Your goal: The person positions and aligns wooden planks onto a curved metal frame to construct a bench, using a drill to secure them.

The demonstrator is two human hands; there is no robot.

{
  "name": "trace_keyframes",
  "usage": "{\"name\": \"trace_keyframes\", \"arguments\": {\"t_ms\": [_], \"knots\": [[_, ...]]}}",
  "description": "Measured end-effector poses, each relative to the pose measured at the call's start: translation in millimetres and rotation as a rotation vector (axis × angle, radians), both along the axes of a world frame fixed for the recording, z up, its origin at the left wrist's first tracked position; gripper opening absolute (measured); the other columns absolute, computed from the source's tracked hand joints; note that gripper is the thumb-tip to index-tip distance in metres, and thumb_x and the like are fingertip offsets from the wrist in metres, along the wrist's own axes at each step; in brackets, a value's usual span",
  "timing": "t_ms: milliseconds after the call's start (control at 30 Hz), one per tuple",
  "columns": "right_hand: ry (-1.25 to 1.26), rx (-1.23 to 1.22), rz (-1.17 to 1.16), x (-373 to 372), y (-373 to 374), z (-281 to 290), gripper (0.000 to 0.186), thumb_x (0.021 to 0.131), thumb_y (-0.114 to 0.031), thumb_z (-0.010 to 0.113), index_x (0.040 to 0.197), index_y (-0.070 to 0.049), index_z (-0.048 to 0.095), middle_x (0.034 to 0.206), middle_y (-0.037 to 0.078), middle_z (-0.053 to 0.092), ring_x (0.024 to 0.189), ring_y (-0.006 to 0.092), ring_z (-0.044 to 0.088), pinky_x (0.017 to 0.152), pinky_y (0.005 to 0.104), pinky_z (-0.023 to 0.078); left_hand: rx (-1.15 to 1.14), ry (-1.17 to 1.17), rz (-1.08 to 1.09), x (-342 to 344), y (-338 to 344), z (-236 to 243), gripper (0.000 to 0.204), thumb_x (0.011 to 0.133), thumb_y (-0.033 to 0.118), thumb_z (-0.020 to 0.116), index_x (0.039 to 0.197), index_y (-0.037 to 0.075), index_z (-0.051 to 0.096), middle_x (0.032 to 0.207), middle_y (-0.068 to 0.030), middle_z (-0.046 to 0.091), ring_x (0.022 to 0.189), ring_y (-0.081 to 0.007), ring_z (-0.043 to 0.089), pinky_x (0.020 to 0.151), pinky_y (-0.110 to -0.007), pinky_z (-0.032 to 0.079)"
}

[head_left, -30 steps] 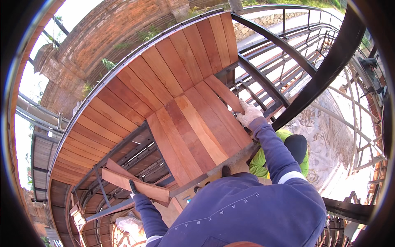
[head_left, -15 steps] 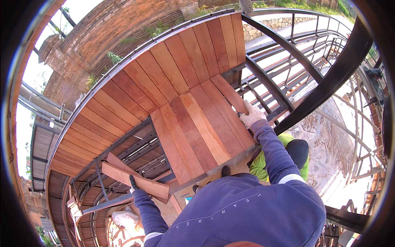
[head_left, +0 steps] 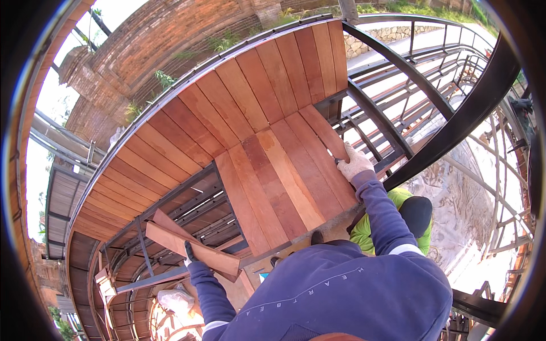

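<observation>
My right hand, in a pale knitted glove, grips the near end of a reddish wooden plank. That plank lies beside the laid seat planks, with a narrow gap at its near part. My left hand, in a glove with dark fingers, is closed on the edge of a loose wooden plank, held tilted left of the seat. A second loose plank shows partly behind it. Upright backrest planks curve along the far side of the seat.
A person in a bright green top and dark cap is close below my right arm. Black metal beams cross on the right, with open frame between them. More open frame lies left of the seat. A brick wall stands behind.
The plank under my right hand lies closer against its neighbour, and the gap has narrowed. My left hand still holds the loose plank. The whole view has shifted slightly.
</observation>
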State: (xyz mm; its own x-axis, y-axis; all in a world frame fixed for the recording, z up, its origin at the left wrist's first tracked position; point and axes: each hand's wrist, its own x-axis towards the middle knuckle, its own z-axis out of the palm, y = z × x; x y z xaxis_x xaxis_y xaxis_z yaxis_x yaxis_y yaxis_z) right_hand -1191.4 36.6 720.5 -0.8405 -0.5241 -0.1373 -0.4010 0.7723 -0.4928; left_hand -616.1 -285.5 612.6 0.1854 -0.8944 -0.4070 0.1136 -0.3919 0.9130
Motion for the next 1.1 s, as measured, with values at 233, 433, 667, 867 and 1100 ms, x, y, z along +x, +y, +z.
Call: {"name": "trace_keyframes", "arguments": {"t_ms": [233,433,667,867,1100], "knots": [[0.034,0.031,-0.01,0,-3,-10,0.071,0.087,-0.035,0.057,0.152,-0.013,0.039,0.123,0.028,0.06,0.113,0.0395,0.061,0.099,0.0459,0.048,-0.042,0.009,-0.015,-13,12,15,0.085,0.072,0.047,0.086,0.131,-0.006,0.056,0.117,-0.0169,0.066,0.091,-0.0312,0.066,0.085,-0.043,0.057],[0.032,-0.006,-0.016,-5,-5,-21,0.071,0.085,-0.035,0.058,0.151,-0.015,0.041,0.119,0.027,0.06,0.112,0.0397,0.062,0.097,0.0469,0.049,-0.091,-0.003,0.02,-7,1,5,0.078,0.073,0.042,0.087,0.129,-0.005,0.059,0.114,-0.0146,0.067,0.09,-0.0285,0.066,0.084,-0.04,0.057],[0.431,-0.329,-0.055,25,-11,19,0.066,0.078,-0.016,0.072,0.138,0.003,0.051,0.132,0.027,0.055,0.122,0.0446,0.054,0.105,0.0475,0.044,-0.158,0.282,-0.093,-24,36,46,0.064,0.083,0.041,0.08,0.126,-0.001,0.059,0.108,-0.0139,0.068,0.091,-0.0263,0.068,0.082,-0.039,0.059],[-0.88,-0.9,0.554,149,-64,70,0.06,0.085,0.005,0.051,0.145,0.0,0.047,0.128,0.013,0.058,0.114,0.0171,0.056,0.095,0.0331,0.05,-0.285,0.442,-0.342,-149,86,172,0.051,0.089,0.03,0.074,0.127,0.002,0.056,0.106,-0.0144,0.068,0.085,-0.0252,0.07,0.08,-0.038,0.061],[-1.088,-0.836,0.809,186,-95,55,0.05,0.102,-0.013,0.049,0.149,0.002,0.038,0.133,0.012,0.058,0.124,0.0163,0.054,0.105,0.0291,0.044,-0.057,0.87,-0.572,-237,85,181,0.044,0.092,0.023,0.069,0.131,0.006,0.055,0.113,-0.0129,0.067,0.1,-0.0285,0.069,0.089,-0.044,0.059]]}}
